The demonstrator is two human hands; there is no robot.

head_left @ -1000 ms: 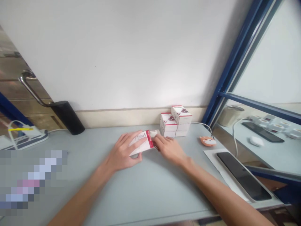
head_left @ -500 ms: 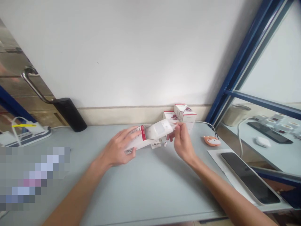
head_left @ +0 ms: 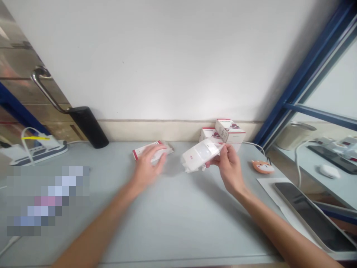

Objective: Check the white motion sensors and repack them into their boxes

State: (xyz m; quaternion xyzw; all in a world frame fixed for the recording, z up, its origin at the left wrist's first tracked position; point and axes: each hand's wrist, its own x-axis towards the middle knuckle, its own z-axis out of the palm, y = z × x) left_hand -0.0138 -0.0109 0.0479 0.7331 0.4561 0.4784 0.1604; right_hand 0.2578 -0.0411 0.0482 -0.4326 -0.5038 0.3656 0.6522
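Left hand is down flat on the table, palm down, fingers spread loose and laid over the flat carton. It's covering the carton, not clasping it. That red-and-white carton lies on the tabletop at about eleven o'clock from the person, its near end under the fingertips.

Over to the right hand: it's up off the surface at one o'clock, fingers and thumb pinched on the right-hand end of the white pack. The pack hangs clear of the table, tilted, its free end dipping towards eight o'clock, with a small red mark on its side. Pack and carton are apart, a strip of bare table between them.

Just behind the right hand, at twelve o'clock from it, a stack of small boxes sits against the wall. At three o'clock from it lies an orange fox-shaped case, and further round, at four o'clock, a dark phone. Far off at ten o'clock stands a black cylinder.
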